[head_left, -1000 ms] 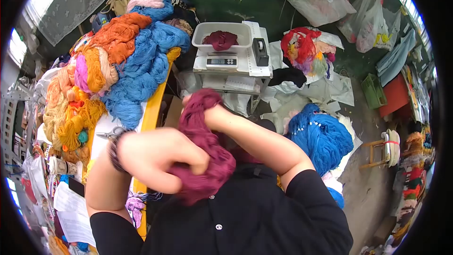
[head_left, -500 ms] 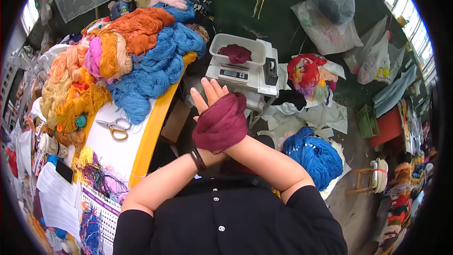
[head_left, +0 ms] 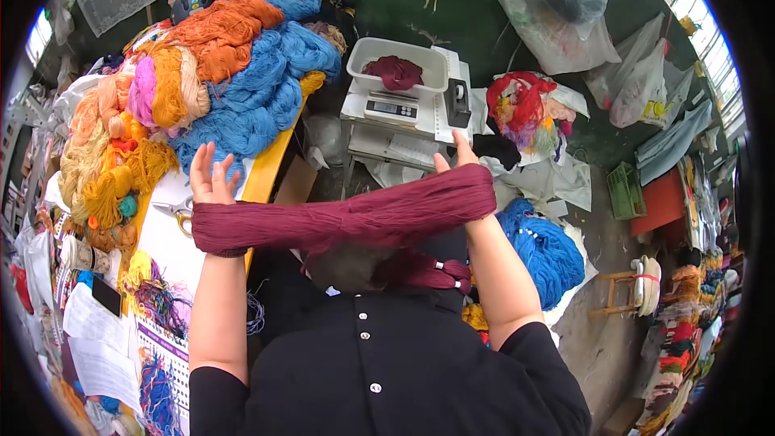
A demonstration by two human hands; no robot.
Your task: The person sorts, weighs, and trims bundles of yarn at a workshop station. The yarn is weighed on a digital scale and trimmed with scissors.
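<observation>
A maroon yarn skein [head_left: 347, 222] is stretched sideways in front of my chest, looped around both hands. My left hand [head_left: 213, 182] is raised inside its left end, palm up, with the fingers apart. At the other end, my right hand [head_left: 460, 155] is partly covered by the strands; its visible fingers stick up, spread. Neither hand's fingers are closed on the yarn. More maroon yarn [head_left: 420, 270] with white ties lies on my lap below the skein. Ahead, a white plastic tub [head_left: 440, 73] with maroon yarn [head_left: 395, 71] inside sits on a digital scale [head_left: 393, 109].
Orange and blue yarn [head_left: 266, 101] is heaped on the yellow-edged table [head_left: 262, 182] at left, near scissors [head_left: 179, 211] and a phone [head_left: 106, 295]. To the right are blue yarn [head_left: 541, 250] on the floor and a small wooden stool [head_left: 622, 289]. Plastic bags [head_left: 565, 24] stand behind.
My hands have moved from crossed together at the wrists to wide apart. The skein, bunched around them before, is now drawn out between them, and the yarn on my lap shows.
</observation>
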